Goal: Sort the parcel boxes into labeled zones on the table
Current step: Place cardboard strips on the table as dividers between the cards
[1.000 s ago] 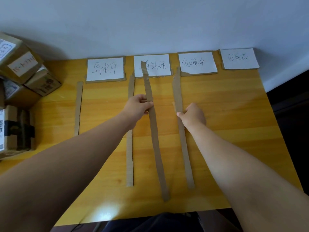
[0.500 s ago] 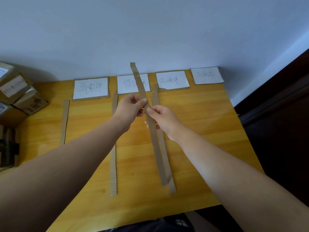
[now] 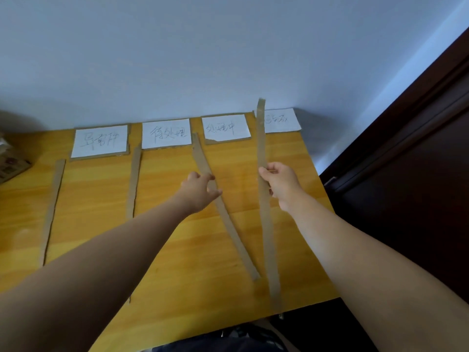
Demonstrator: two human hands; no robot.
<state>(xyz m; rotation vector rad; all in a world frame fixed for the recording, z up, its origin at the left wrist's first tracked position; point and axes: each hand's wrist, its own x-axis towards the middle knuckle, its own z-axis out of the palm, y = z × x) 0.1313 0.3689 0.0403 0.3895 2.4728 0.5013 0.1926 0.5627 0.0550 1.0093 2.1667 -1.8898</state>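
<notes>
1. The desk (image 3: 101, 224) was yellow wood against a pale wall, with four handwritten paper labels (image 3: 100, 141) in a row along its far edge. Since the earlier frame the view had swung right, so the stack of parcel boxes was almost out of sight.
2. Only one parcel box (image 3: 11, 166) showed, at the desk's far left corner, well apart from both hands. It looked light and stiff, best taken by two opposite sides.
3. The raised cardboard strip (image 3: 264, 199) stood nearly upright over the desk's right side, pinched at mid-length by the right hand (image 3: 281, 184). A second ago the left hand held it, further left. It looked thin and bendy.
4. The slanted cardboard strip (image 3: 228, 224) lay flat, running from between the second and third labels toward the near edge.
5. The left hand (image 3: 200, 191) was loosely open with fingers spread, resting on that strip, gripping nothing.
</notes>
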